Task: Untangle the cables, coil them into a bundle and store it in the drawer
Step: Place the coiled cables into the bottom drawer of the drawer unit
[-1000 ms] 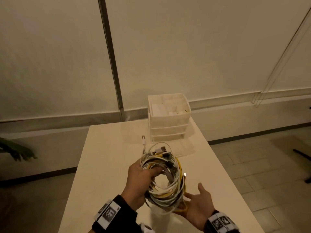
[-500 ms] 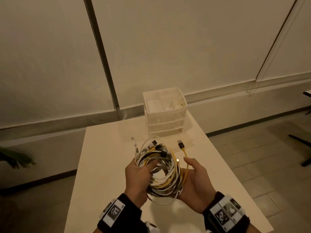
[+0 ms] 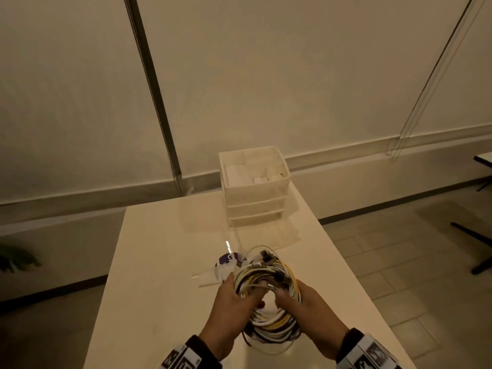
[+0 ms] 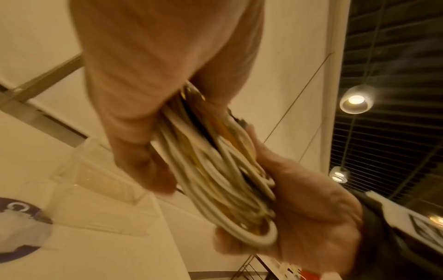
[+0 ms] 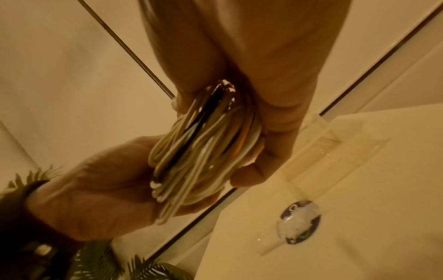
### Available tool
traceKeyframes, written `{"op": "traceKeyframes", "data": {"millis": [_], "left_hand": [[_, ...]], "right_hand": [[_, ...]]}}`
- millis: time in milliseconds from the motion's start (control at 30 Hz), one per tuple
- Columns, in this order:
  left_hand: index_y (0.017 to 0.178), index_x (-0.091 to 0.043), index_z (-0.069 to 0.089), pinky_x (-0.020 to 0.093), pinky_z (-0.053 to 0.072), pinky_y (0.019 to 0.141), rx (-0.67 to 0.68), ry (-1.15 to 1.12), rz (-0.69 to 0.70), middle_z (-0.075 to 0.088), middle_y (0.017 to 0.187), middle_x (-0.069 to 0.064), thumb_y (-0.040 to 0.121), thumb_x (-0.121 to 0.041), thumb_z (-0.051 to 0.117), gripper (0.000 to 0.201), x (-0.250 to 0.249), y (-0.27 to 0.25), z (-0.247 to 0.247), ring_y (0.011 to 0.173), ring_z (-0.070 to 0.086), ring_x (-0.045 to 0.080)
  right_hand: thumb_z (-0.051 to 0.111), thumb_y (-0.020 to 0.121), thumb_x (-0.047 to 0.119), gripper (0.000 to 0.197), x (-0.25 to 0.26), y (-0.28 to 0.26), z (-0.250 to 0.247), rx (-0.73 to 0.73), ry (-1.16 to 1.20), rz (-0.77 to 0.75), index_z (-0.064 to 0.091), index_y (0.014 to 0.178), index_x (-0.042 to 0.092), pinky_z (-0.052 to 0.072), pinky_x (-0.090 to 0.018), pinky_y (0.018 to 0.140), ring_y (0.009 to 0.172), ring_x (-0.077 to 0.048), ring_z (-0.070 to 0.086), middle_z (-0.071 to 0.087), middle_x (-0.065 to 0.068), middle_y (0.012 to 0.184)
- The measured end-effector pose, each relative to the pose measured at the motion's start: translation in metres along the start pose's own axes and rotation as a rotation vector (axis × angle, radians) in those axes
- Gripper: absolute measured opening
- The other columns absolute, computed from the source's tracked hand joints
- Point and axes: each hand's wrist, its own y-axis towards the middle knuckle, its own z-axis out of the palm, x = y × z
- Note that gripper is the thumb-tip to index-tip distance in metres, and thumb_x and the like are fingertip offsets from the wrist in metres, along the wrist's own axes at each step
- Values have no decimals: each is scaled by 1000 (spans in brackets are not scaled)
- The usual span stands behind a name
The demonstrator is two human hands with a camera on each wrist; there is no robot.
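Both hands are raised over the near part of the white table [image 3: 159, 262], palms turned toward each other, wrists low; the left hand [image 3: 229, 312] curls its fingers round the left side of the cable bundle [image 3: 269, 302], its thumb hooked into the open middle of the coil; the right hand [image 3: 311, 310] wraps the right side in the same way, fingers bent over the strands; both wrist views show the strands pressed between thumb and fingers. The one bundle, white, yellow and dark cables wound together, is held clear of the tabletop, several plugs sticking out at its far edge. One white drawer unit [image 3: 255, 195] stands at the table's far end, well apart from the hands, with three tiers; one round purple-and-white disc [image 3: 226, 262] lies on the table just beyond the left hand.
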Motion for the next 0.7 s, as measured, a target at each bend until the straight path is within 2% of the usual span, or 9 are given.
{"op": "traceKeyframes", "data": {"millis": [67,133,200,300,400,467,533,633,700], "left_hand": [[123,-20,61,46,56,92,143,-16,-88,75,108,0,92,-26,66,32,-1,10,5,103,70,20],[123,-22,61,50,57,87,216,-80,-200,74,111,3,99,-29,55,26,-4,25,14,103,71,23],[124,-21,63,52,56,84,229,-169,-293,73,115,6,101,-29,49,27,-6,46,22,101,71,26],[129,-9,62,54,52,88,255,-260,-342,68,116,17,94,-27,56,40,-7,85,36,96,68,30],[127,-7,63,48,56,84,199,-236,-322,70,115,18,95,-26,52,38,-11,129,51,97,69,30],[128,-11,63,54,53,92,166,-271,-304,68,122,19,94,-27,55,38,-10,157,59,109,66,36],[131,-15,60,60,49,96,120,-304,-291,66,127,18,98,-28,54,36,-6,180,63,119,61,40],[128,-14,58,59,51,92,-6,-290,-348,68,124,17,101,-27,47,32,2,211,62,116,63,39],[127,-9,61,56,54,90,-66,-255,-430,70,120,18,100,-27,45,37,8,231,60,111,65,37]], "right_hand": [[66,70,69,68,-12,9,-16,15,75,58,63,118,22,49,-48,99,106,-23,66,71,-4,113],[64,75,67,66,-18,24,-34,10,176,115,60,122,21,45,-54,102,113,-29,63,68,-8,120],[60,74,72,68,-16,44,-52,11,175,118,61,122,24,46,-55,101,114,-29,62,67,-7,122],[52,76,73,67,0,81,-81,19,155,152,59,121,25,51,-52,95,108,-23,65,68,-3,118],[44,90,60,50,16,123,-102,36,172,221,51,124,25,56,-47,84,105,-21,65,64,-2,120],[42,95,54,45,24,148,-110,28,166,218,51,125,22,57,-42,77,102,-21,65,64,-4,118],[43,96,52,44,27,176,-116,-2,167,244,54,123,19,57,-41,75,100,-24,66,66,-7,116],[50,95,47,45,25,218,-120,18,172,395,60,119,10,57,-46,74,98,-33,66,68,-15,112],[53,94,40,37,24,241,-119,48,120,512,64,107,7,56,-45,68,90,-35,65,69,-17,103]]}}
